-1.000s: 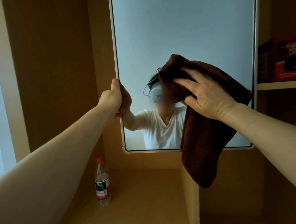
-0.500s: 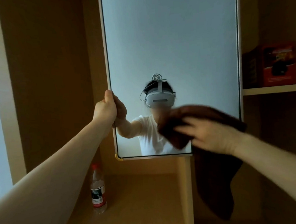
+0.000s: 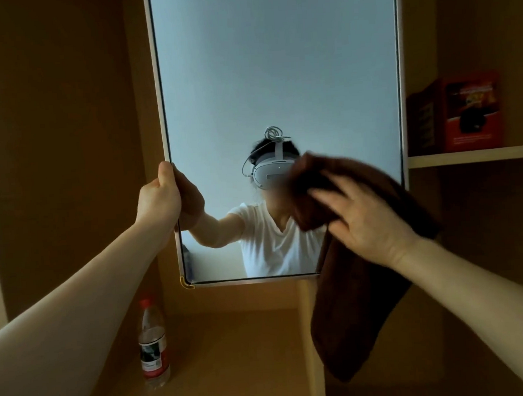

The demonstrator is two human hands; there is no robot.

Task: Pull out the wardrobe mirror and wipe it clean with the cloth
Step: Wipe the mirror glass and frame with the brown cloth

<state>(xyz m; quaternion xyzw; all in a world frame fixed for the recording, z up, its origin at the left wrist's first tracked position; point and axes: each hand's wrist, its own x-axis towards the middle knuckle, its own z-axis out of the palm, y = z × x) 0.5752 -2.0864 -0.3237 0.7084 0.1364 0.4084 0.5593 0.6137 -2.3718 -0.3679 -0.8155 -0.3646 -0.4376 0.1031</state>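
Cloth [image 3: 362, 314] climbs from mirror's [image 3: 277, 74] bottom edge under flat-fingered right hand [image 3: 369, 222]; left hand [image 3: 159, 198] grips mirror's side, so overlap strokes.

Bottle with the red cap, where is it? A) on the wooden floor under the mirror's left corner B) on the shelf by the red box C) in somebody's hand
A: the bottle stands upright on the wardrobe floor, below the bottom left corner of the mirror.

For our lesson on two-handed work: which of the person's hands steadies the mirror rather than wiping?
The left hand: it grips the mirror's left edge, while the right hand presses the brown cloth on the glass.
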